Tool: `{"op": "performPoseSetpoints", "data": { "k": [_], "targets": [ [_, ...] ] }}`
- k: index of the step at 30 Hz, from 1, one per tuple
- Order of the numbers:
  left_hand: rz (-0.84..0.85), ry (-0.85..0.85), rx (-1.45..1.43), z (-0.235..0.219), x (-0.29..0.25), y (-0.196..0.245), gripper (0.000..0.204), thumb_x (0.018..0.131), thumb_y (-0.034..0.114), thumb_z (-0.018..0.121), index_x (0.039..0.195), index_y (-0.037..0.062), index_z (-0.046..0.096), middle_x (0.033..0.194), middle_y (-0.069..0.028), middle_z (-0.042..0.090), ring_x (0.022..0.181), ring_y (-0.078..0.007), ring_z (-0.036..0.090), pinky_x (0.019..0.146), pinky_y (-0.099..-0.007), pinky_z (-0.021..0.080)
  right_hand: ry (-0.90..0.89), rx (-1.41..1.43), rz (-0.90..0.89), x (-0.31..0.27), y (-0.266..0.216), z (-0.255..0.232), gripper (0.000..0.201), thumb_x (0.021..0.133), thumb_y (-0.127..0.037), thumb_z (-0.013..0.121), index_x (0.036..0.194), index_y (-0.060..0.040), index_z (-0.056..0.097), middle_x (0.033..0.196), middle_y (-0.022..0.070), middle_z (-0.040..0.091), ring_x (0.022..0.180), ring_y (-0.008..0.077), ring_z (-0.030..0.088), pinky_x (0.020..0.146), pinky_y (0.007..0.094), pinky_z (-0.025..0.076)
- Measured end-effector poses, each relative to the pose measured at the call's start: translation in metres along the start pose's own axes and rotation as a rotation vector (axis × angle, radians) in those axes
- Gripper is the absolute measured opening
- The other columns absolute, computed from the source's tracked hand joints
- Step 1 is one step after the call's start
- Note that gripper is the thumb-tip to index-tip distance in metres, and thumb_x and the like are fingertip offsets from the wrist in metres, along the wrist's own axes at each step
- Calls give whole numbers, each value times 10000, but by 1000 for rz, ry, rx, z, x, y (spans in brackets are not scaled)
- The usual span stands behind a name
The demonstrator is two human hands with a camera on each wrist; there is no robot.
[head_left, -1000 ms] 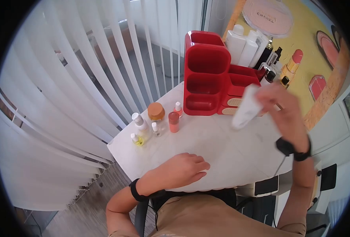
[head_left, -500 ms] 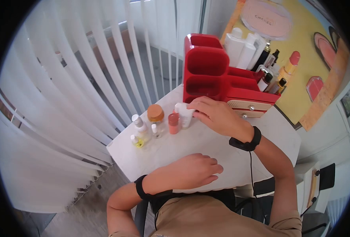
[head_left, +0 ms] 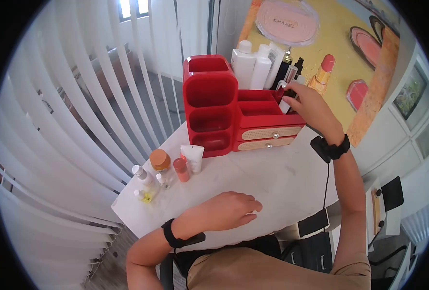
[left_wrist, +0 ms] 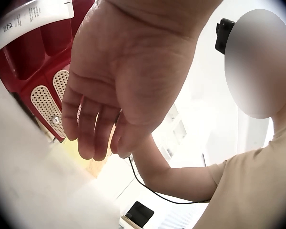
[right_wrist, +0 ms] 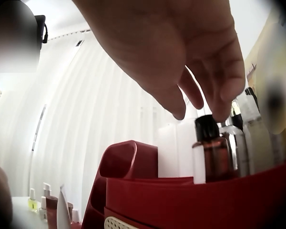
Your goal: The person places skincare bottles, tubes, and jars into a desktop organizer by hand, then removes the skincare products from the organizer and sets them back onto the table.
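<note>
The reference item is a black-capped reddish-brown bottle (right_wrist: 217, 160), upright among other bottles in the right-end bay of the red organizer (head_left: 267, 121). From my remote station, I see the right hand (head_left: 315, 107) above it. The thumb and fingers are parted about the cap and no closed pinch shows; I cannot tell whether a fingertip touches. The approach from above is probably dictated by the crowding: neighbouring bottles leave only the cap accessible.

The bay wall appears to keep these bottles upright. Below it sit two woven-front drawers (head_left: 259, 133); taller white bottles (head_left: 244, 66) stand behind the organizer, presumably because their height suits no low bay.

The left hand (head_left: 226, 210) holds nothing. It hangs relaxed near the front of the table (head_left: 277, 179), apart from every item, likely to leave the working area unobstructed.

Outward to the left, a white tube (head_left: 193, 158) stands crimped end up, a stance its cap probably provides. Beside it stand a pink bottle (head_left: 181, 171), an orange-lidded jar (head_left: 160, 160), a white pump bottle (head_left: 143, 174) and a yellow bottle (head_left: 145, 196). Vertical blinds (head_left: 79, 96) hang beyond.
</note>
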State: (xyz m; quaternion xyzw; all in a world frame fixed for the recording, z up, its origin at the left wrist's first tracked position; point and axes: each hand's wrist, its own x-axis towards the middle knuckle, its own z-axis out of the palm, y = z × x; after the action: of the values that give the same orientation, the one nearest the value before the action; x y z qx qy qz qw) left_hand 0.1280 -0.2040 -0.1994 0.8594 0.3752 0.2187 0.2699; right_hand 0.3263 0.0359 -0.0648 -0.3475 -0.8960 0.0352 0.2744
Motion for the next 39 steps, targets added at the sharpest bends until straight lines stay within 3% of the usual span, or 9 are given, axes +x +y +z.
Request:
{"op": "performPoseSetpoints", "data": {
  "k": [3, 7, 13, 18, 27, 29, 32, 37, 39],
  "targets": [
    [-26, 4, -1, 9, -2, -3, 182, 973, 172, 641, 1120, 66, 620, 978, -131, 648, 928, -358, 652, 836, -460, 532, 74, 74, -160, 0, 19, 4, 274, 975, -194, 672, 1160, 4, 631, 1018, 177, 680, 846, 312, 676, 770, 384, 534],
    [43, 24, -4, 28, -2, -17, 169, 971, 169, 637, 1093, 55, 612, 959, -136, 636, 921, -359, 649, 821, -473, 521, 71, 342, 58, -21, -76, -22, 253, 935, -110, 694, 1162, -13, 642, 1051, 140, 687, 856, 266, 679, 791, 348, 538],
    [74, 51, 2, 46, -2, -25, 161, 959, 168, 647, 1054, 42, 616, 951, -135, 639, 912, -352, 653, 820, -472, 516, -340, 265, -747, -41, -169, 58, 206, 974, -134, 620, 1170, -73, 627, 1027, 112, 665, 968, 295, 680, 791, 400, 570],
    [86, 133, 68, 54, -9, -27, 151, 956, 189, 640, 998, 48, 604, 909, -111, 632, 891, -330, 653, 804, -466, 510, -572, 217, -1060, -42, -228, 149, 250, 961, -126, 612, 1175, -4, 569, 1014, 124, 650, 955, 286, 690, 713, 398, 562],
    [18, 106, 189, 57, -14, -26, 127, 929, 170, 591, 952, 48, 617, 865, -95, 638, 911, -304, 649, 851, -431, 513, -659, 308, -978, -42, -253, 177, 179, 1003, -136, 570, 1074, 25, 537, 942, 177, 636, 790, 354, 691, 635, 451, 532],
    [-362, 133, -378, 42, -11, -16, 141, 984, 228, 578, 952, 91, 583, 831, -86, 610, 842, -277, 643, 770, -417, 511, -599, 278, -987, -38, -242, 157, 231, 1002, -194, 595, 1139, -14, 549, 994, 147, 625, 852, 323, 686, 640, 435, 547],
    [173, 209, 281, 55, -4, -37, 145, 973, 235, 601, 981, 91, 617, 849, -100, 639, 861, -281, 657, 792, -427, 521, -490, 255, -914, -33, -212, 105, 282, 994, -238, 630, 1206, -61, 570, 1062, 112, 616, 934, 281, 675, 661, 411, 562],
    [42, 31, 341, 50, 1, -38, 143, 961, 211, 629, 1001, 74, 639, 900, -98, 640, 887, -288, 656, 838, -425, 536, -186, 208, -712, -13, -138, 49, 284, 937, -237, 718, 1170, -80, 676, 1078, 79, 673, 897, 242, 671, 763, 349, 558],
    [51, 31, 338, 47, 0, -36, 144, 964, 207, 627, 1011, 72, 642, 907, -95, 638, 886, -292, 655, 840, -426, 536, -118, 141, -432, 3, -111, 15, 321, 935, -244, 720, 1207, -78, 680, 1067, 84, 691, 872, 225, 677, 768, 326, 552]
  ]
}}
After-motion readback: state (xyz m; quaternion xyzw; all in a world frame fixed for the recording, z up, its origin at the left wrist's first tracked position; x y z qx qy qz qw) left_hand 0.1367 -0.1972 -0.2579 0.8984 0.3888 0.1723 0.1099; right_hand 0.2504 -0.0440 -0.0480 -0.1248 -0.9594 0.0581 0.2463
